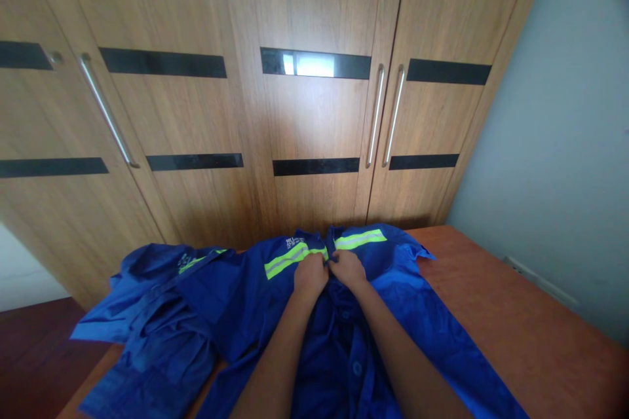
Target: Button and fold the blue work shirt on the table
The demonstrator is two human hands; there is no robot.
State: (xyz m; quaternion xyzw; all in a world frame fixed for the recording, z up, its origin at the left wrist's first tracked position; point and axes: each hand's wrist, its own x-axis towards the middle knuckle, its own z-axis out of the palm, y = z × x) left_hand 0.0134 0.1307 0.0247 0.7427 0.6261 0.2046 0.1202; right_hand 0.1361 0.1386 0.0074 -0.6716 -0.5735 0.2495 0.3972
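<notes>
One blue jacket (337,321) under both hands (310,275) (348,270)

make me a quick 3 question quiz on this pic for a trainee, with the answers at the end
1. True or false: the left hand and the right hand both hold the front of the blue work jacket.
2. The chest stripes on it are:
a) solid red
b) yellow-green with a pale middle band
c) orange
3. How many long silver handles show on the wooden wardrobe?

Key: 1. True, at its upper front, close together. 2. b. 3. Three.
</notes>
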